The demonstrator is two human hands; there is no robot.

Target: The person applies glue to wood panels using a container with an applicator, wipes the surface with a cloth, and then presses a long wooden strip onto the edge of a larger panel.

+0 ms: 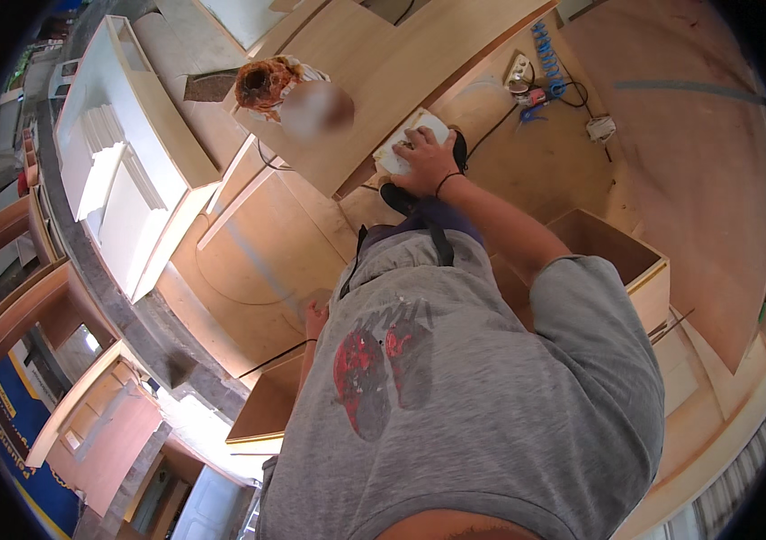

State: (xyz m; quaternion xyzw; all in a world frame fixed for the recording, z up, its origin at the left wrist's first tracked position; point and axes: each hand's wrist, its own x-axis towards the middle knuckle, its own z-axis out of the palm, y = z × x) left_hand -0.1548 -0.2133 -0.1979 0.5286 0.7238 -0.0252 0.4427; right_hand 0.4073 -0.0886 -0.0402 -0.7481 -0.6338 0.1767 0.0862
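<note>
My right hand (pixel 428 160) is closed over a pale white block-like piece (pixel 394 158) with yellowish edges, beside the edge of a wooden panel (pixel 401 67). Its exact kind is unclear, and the hand covers part of it. A dark band circles that wrist. Down at my left side, my left hand (pixel 315 315) shows only in part next to my shirt, its fingers too small and dim to read. On the panel stands a brown-crusted can (pixel 268 83) with a dark opening; a blurred patch lies against it.
An open wooden box (pixel 621 256) stands at my right, another (pixel 261 418) at my left. Beyond the panel lie a power strip (pixel 518 70), a coiled blue hose (pixel 545 49) and cables. A white-faced cabinet (pixel 122 180) with pale mouldings stands at far left.
</note>
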